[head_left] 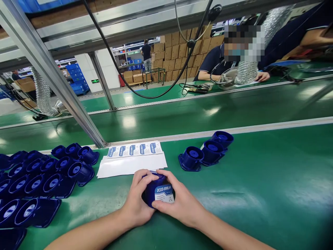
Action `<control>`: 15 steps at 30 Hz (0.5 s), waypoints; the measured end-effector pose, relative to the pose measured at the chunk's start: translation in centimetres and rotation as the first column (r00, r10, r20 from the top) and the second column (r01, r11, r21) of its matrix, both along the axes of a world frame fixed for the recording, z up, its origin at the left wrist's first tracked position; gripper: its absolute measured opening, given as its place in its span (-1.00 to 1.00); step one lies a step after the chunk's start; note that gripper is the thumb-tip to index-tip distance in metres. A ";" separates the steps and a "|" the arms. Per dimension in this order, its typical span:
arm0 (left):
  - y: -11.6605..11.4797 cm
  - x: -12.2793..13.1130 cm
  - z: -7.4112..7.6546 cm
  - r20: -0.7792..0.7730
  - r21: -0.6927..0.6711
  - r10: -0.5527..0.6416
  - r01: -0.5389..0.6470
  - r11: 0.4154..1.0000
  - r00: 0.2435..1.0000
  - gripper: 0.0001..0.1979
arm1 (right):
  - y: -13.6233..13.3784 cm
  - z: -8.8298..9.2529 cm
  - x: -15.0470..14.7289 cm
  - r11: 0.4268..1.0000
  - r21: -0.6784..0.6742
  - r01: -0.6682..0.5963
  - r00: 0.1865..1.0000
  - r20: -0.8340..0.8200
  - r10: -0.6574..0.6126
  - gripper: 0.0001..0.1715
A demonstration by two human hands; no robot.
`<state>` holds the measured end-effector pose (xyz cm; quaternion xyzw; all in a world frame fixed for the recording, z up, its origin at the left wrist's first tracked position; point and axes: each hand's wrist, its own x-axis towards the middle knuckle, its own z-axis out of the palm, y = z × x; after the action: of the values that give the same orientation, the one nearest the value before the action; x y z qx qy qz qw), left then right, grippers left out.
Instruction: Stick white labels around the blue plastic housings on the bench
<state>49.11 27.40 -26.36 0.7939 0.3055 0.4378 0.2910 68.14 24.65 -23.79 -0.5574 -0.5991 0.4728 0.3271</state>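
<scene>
Evidently one piece is well advanced: the blue housing (150,194) between the two hands bears a printed label (163,193) on the side facing the wearer. It is held upright near the middle of the desk (262,184), towards the near edge. Both grips are closed around it. The left grip (137,203) cups the left side, with fingers curled over the top rim; the right grip (185,205) pinches the other side, its thumb across the label's lower edge. From that thumb I judge that the label is being pressed flat, though whether it is fully stuck down I cannot tell.

How much is finished elsewhere is less clear. Three more housings (193,159) stand together towards the far edge, right of the middle; a pale strip on one may be a label, but their other sides are hidden. A large cluster of housings (53,184) fills the left edge of the desk. The sides in view look plain, so these probably remain to be done. Near the far edge, left of the middle, a strip of five printed labels (135,150) lies above blank white sheets (131,167), so supplies remain. Overall, the batch looks only partly complete.
</scene>
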 end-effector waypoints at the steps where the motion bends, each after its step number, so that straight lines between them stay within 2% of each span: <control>1: 0.0 0.0 0.0 0.001 0.003 -0.009 0.009 1.000 1.000 -0.24 | -0.1 0.1 0.0 1.000 -0.012 -0.008 1.000 0.012 0.008 0.00; 9: 0.2 -0.2 -0.3 0.001 -0.024 -0.030 0.030 0.999 1.000 -0.24 | 0.1 0.4 0.4 0.996 0.048 -0.078 0.997 0.023 0.077 0.08; 13: -0.1 -0.1 -0.5 -0.004 -0.086 -0.019 0.018 0.996 1.000 -0.21 | 0.4 0.3 0.6 0.995 0.050 -0.085 0.995 0.063 0.082 0.25; 15: -0.1 -0.1 -0.8 0.028 -0.146 0.011 -0.007 0.989 1.000 -0.20 | 0.5 0.0 0.7 0.996 0.029 -0.088 0.996 0.005 0.088 0.37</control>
<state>49.05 27.27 -27.12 0.7627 0.3362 0.4271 0.3506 68.88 25.11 -23.83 -0.5265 -0.6306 0.4769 0.3126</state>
